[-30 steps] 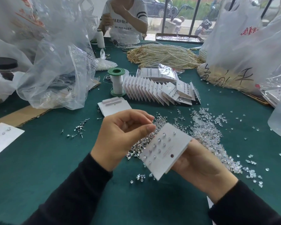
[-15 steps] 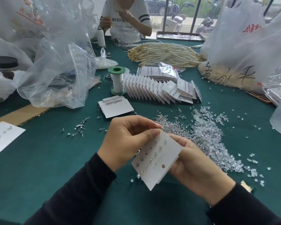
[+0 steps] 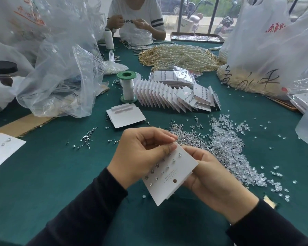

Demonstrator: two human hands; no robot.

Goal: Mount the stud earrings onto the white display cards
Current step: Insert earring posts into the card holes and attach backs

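Note:
A white display card with several small stud earrings mounted in rows is held tilted above the green table. My right hand grips it from behind and below, fingers hidden by the card. My left hand pinches the card's upper left corner with thumb and curled fingers. Behind my hands lies a heap of loose silver studs, and to its right a heap of clear earring backs. A few blank white cards lie stacked further back.
A fanned row of filled cards stands beyond, beside a green-capped thread spool. Pearl strands, clear plastic bags and a white bag crowd the far table. Another person sits opposite. Scattered studs lie left.
The card has come lower and nearer to me, and both hands have closed in on it. My left fingers now pinch its top corner.

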